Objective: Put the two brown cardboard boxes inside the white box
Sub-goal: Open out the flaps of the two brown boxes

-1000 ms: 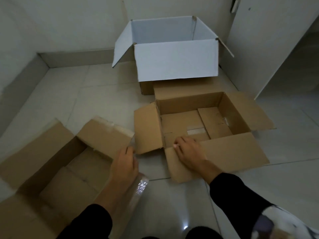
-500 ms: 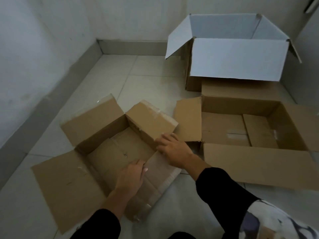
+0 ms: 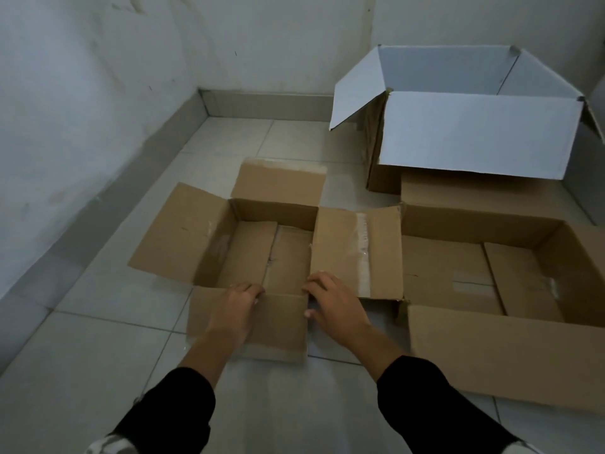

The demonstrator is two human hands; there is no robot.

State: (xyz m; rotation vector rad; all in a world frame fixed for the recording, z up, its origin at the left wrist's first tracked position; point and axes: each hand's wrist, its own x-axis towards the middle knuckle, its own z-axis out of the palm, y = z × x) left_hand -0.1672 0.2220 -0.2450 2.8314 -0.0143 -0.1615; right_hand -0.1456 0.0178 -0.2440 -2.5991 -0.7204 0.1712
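Head view: on the pale tiled floor (image 3: pixel 98 371), a small open brown cardboard box (image 3: pixel 262 253) lies near the left wall, all four flaps spread. The left hand (image 3: pixel 234 309) lies flat on its near flap, fingers curled over the fold, grip closed on that flap's edge. The right hand (image 3: pixel 334 303) rests at the box's near right corner, fingers bent against the taped right flap; whether it clasps anything cannot be told. Touching on the right sits a larger open brown cardboard box (image 3: pixel 474 267). Behind that one, by the far wall, stands the open white box (image 3: pixel 474 136).
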